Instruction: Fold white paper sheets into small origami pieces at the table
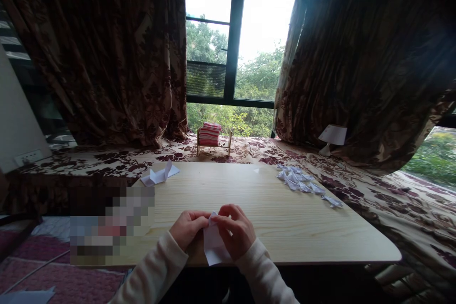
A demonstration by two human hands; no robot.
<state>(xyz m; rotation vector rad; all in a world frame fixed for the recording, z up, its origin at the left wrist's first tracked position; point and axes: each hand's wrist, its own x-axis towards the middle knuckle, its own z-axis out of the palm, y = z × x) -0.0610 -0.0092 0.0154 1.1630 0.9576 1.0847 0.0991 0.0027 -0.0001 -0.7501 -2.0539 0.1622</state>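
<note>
A white sheet of paper [215, 246], folded at its upper end, is held between both hands near the front edge of the table [285, 228]. My left hand [189, 228] pinches its upper left corner. On the other side, my right hand [236, 231] grips the top right part with thumb and fingers. The paper's lower end hangs towards the table's edge, and my fingers hide part of the fold. At the far right of the table lies a cluster of folded white paper pieces [299, 179], with another folded piece [332, 201] near them.
Loose white papers [160, 175], partly folded, lie at the table's back left. Behind the table, a small rack [213, 145] holds striped red-and-white cloths [209, 134] on the flowered cover. A white lamp [333, 137] stands to the right. A blurred patch covers the left edge.
</note>
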